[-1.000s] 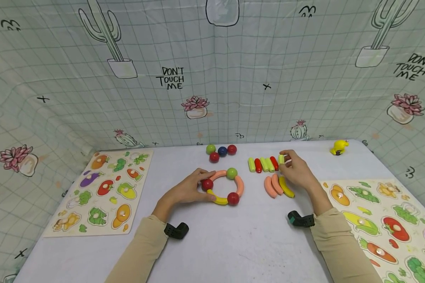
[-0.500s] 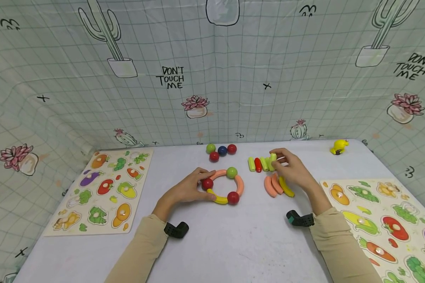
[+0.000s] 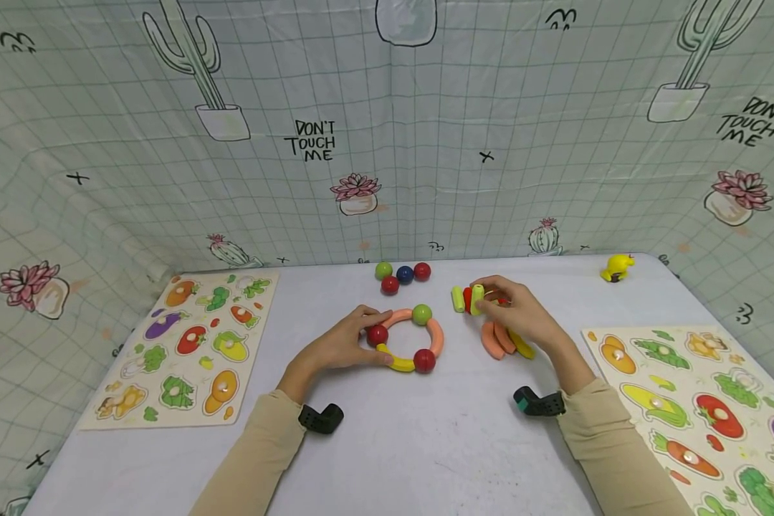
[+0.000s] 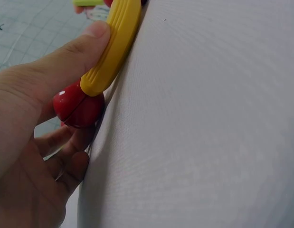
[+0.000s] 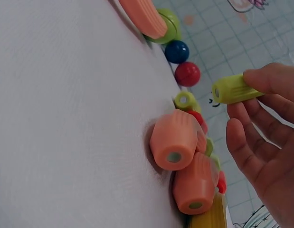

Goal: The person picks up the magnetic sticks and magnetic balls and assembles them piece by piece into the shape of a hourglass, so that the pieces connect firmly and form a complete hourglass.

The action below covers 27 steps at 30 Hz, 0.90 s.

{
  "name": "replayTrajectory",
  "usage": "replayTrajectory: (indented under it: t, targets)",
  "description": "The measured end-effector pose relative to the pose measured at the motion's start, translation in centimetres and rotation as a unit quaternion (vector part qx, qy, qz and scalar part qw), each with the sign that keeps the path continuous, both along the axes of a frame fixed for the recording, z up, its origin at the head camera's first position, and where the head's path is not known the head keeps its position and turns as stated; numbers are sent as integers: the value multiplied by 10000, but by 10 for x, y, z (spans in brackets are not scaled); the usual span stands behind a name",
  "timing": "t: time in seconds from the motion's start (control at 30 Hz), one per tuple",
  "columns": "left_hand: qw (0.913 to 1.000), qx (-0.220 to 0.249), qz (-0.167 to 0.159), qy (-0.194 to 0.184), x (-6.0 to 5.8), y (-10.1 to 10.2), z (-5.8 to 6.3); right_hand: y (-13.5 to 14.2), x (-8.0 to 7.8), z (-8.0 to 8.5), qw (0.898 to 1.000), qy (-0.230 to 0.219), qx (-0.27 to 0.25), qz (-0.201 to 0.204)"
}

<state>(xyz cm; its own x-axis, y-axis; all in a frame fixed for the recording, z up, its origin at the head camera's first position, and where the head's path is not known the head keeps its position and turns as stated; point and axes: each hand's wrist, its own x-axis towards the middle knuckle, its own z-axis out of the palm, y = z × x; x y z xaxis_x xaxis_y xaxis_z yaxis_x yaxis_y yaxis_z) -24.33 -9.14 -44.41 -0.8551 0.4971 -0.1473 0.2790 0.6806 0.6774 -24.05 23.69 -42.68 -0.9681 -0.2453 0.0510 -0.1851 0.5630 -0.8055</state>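
My left hand [image 3: 340, 344] holds the left side of a ring of balls and curved rods. Its thumb lies against the yellow curved rod [image 4: 119, 45], and its other fingers are behind the red ball [image 4: 80, 107]. Salmon curved rods [image 3: 436, 338], a green ball [image 3: 422, 314] and another red ball [image 3: 424, 360] complete the ring. Between thumb and fingers, my right hand [image 3: 522, 312] pinches a light green straight rod [image 5: 237, 89], raised above the row of green and red rods. Part of that row is hidden behind the hand in the head view.
Behind the ring sit several loose balls, including a blue ball [image 3: 405, 274]. Salmon rods [image 3: 491, 340] and a yellow rod [image 3: 522, 345] lie below the right hand. Vegetable puzzle boards [image 3: 258, 344] flank both sides. A yellow toy [image 3: 618, 268] stands at the back right.
My right hand has moved left along the row, carrying the light green rod from its right end towards its left part. The left hand and the ring have stayed still.
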Motion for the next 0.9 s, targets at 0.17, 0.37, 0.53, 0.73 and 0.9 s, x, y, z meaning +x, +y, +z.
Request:
replayTrajectory:
  t: [0.17,0.37,0.53,0.73,0.9]
  targets:
    - [10000,0,-52,2,1,0,2,-10,1,-1,9997,8,-64,216]
    - [10000,-9,-90,-23,1,-1,4,-23,3,0,9992,-38,-130,375]
    - [9999,-35,-94,6,1,-1,4,-30,6,2,9987,-190,-207,422]
    - [9999,-1,-155,35,1,-1,3,-36,10,2,9972,-123,-263,694]
    - [9999,-11,-148,34,0,-1,3,-41,11,3,9951,35,-266,954]
